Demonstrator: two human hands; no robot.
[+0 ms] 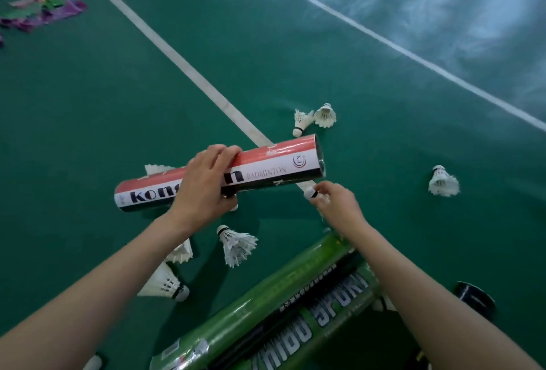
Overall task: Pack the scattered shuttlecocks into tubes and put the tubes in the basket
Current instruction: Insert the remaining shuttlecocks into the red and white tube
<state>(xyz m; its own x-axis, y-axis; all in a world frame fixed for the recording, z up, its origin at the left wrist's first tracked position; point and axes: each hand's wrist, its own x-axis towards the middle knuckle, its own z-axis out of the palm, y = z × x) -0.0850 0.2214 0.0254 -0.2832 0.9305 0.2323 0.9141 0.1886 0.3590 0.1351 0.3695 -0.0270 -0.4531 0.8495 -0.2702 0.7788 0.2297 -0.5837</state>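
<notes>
We lose the green tubes past the bottom edge, most of a shuttlecock inside the right hand, and the coloured heap to blur.

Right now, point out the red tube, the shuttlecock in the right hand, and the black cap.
red tube (271, 167), head view, on its white label band.
held shuttlecock (309, 192), head view, on its cork tip.
black cap (475, 297), head view, on its top face.

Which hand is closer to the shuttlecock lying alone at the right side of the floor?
Right. The right hand, pinching another shuttlecock, is left of the lone shuttlecock; the left hand grips the red tube farther left.
</notes>
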